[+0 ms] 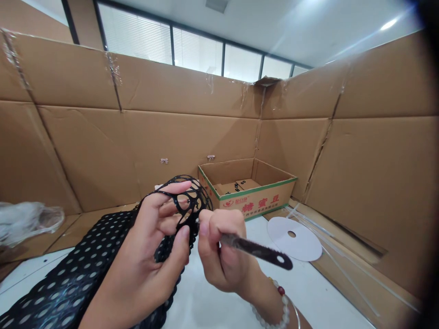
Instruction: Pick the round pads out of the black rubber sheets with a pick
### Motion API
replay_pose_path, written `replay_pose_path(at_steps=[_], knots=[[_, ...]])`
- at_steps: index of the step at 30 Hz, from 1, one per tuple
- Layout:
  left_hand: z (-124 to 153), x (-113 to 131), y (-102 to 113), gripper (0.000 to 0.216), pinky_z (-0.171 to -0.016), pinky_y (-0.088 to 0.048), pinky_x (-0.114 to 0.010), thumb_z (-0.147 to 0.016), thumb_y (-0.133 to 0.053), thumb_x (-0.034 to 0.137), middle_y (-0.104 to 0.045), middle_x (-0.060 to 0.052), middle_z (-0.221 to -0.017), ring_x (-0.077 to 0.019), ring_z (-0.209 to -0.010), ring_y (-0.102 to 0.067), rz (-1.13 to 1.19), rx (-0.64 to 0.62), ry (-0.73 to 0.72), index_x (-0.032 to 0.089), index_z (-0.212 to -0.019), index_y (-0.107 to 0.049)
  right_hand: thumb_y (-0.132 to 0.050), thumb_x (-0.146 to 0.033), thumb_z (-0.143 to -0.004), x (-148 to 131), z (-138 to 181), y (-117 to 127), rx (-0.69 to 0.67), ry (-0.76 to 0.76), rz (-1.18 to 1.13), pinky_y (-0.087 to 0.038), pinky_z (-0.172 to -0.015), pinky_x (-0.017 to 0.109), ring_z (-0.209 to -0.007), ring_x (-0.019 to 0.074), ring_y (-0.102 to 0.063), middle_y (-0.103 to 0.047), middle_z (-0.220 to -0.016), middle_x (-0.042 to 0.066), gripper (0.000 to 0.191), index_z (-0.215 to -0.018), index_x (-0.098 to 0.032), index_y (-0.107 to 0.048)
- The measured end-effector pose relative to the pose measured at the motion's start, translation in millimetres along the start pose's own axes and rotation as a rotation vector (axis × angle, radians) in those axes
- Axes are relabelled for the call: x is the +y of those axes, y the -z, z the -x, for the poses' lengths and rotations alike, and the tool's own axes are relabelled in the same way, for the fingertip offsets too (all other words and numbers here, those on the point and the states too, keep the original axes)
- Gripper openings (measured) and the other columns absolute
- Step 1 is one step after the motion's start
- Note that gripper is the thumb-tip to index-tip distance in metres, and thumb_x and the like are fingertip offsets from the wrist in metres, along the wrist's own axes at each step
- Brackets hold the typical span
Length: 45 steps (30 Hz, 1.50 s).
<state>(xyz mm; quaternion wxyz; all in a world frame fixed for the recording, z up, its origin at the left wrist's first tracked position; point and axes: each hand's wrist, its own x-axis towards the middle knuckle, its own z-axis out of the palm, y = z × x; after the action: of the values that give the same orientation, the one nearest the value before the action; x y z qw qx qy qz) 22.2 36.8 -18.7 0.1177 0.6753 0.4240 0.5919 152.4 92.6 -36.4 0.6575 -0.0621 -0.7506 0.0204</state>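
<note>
I've got left hand (151, 258) fingers clamped on black mesh (192, 205), right hand (228, 256) fingers clamped round dark tool (257, 250).

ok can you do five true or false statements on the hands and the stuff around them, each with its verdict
1. The right hand grips a dark flat tool with a hole near its outer end. True.
2. The left hand is empty. False: its fingers hold black openwork mesh.
3. A white disc with a round hole in it lies on the right side of the picture. True.
4. The beaded bracelet is on the left wrist. False: it is on the right wrist.
5. The cardboard box is closed. False: its top is open, and small black pieces show inside.
</note>
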Motion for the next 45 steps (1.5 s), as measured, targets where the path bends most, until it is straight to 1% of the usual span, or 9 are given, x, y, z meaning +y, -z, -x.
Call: replay_pose_path(at_steps=[2, 7, 12, 19, 24, 28, 32, 38, 45], knots=[[0, 0, -1, 0.041, -0.077, -0.058, -0.024, -0.092, -0.057, 0.022, -0.061, -0.002, -0.113, -0.0142, -0.084, -0.065, -0.049, -0.013, -0.056, 0.039, -0.129, -0.05, -0.042, -0.012, -0.093, -1, -1, 0, -0.011, -0.004, 0.011, -0.034, -0.047, 0.024, -0.046, 0.0086, -0.04, -0.038, -0.058, -0.008, 0.024, -0.078, -0.025, -0.029], [1, 6, -12, 0.036, -0.064, -0.056, -0.02, -0.092, -0.058, 0.02, -0.058, -0.003, -0.118, -0.014, -0.086, -0.066, 0.019, 0.052, -0.01, 0.036, -0.124, -0.051, -0.041, -0.011, -0.092, 1, -1, 0, 0.02, 0.061, 0.126, -0.03, -0.048, 0.026, -0.046, 0.0094, -0.042, -0.046, -0.06, -0.008, 0.018, -0.085, -0.025, -0.032], [-1, 2, -16, 0.035, -0.076, -0.058, -0.022, -0.092, -0.057, 0.017, -0.061, -0.003, -0.112, -0.0144, -0.09, -0.067, 0.106, 0.063, -0.024, 0.032, -0.123, -0.049, -0.036, -0.01, -0.093, 2, -2, -4, 0.051, 0.104, 0.283, -0.028, -0.052, 0.03, -0.044, 0.0114, -0.04, -0.049, -0.058, -0.008, 0.015, -0.088, -0.024, -0.034], [-9, -8, -14, 0.039, -0.066, -0.06, -0.018, -0.088, -0.063, 0.016, -0.06, -0.003, -0.115, -0.0071, -0.066, -0.065, 0.166, 0.059, -0.082, 0.033, -0.12, -0.049, -0.036, -0.011, -0.091, 4, 1, -12, 0.068, 0.153, 0.453, -0.025, -0.053, 0.032, -0.052, 0.015, -0.042, -0.054, -0.063, -0.003, 0.013, -0.086, -0.023, -0.04], [-10, -12, -12, 0.043, -0.064, -0.06, -0.015, -0.086, -0.064, 0.014, -0.061, -0.001, -0.114, -0.0052, -0.061, -0.065, 0.126, 0.083, -0.13, 0.036, -0.12, -0.051, -0.037, -0.011, -0.092, 7, 1, -14, 0.073, 0.13, 0.43, -0.025, -0.054, 0.033, -0.055, 0.0163, -0.043, -0.056, -0.065, -0.002, 0.013, -0.088, -0.022, -0.04], [-12, -16, -3, 0.038, -0.069, -0.062, -0.019, -0.087, -0.065, 0.018, -0.058, -0.005, -0.119, -0.0111, -0.075, -0.07, 0.046, 0.117, -0.126, 0.032, -0.121, -0.051, -0.041, -0.011, -0.094, 10, -1, -11, 0.1, 0.095, 0.299, -0.032, -0.059, 0.032, -0.059, 0.0149, -0.047, -0.06, -0.069, -0.003, 0.01, -0.094, -0.022, -0.042], [-13, -18, 5, 0.039, -0.062, -0.063, -0.02, -0.088, -0.063, 0.02, -0.06, -0.006, -0.114, -0.0156, -0.081, -0.072, 0.047, 0.149, -0.132, 0.031, -0.123, -0.049, -0.052, -0.01, -0.092, 6, 0, -11, 0.179, 0.004, 0.106, -0.043, -0.066, 0.029, -0.067, 0.0127, -0.053, -0.063, -0.077, -0.002, 0.011, -0.096, -0.021, -0.05], [-15, -17, 6, 0.045, -0.06, -0.062, -0.018, -0.089, -0.058, 0.013, -0.061, -0.001, -0.099, -0.0127, -0.076, -0.071, -0.034, 0.127, -0.191, 0.033, -0.128, -0.046, -0.064, -0.012, -0.087, -2, 4, -21, 0.312, -0.294, -0.105, -0.052, -0.064, 0.024, -0.07, 0.0101, -0.061, -0.063, -0.079, -0.001, 0.011, -0.089, -0.02, -0.057], [-17, -16, -5, 0.041, -0.063, -0.06, -0.012, -0.086, -0.057, 0.005, -0.053, -0.001, -0.11, -0.0049, -0.067, -0.066, -0.17, 0.169, -0.312, 0.028, -0.118, -0.048, -0.061, -0.006, -0.087, 1, 6, -26, 0.354, -0.011, 0.202, -0.061, -0.07, 0.028, -0.08, 0.0165, -0.07, -0.07, -0.083, 0.008, 0.012, -0.09, -0.018, -0.057]])
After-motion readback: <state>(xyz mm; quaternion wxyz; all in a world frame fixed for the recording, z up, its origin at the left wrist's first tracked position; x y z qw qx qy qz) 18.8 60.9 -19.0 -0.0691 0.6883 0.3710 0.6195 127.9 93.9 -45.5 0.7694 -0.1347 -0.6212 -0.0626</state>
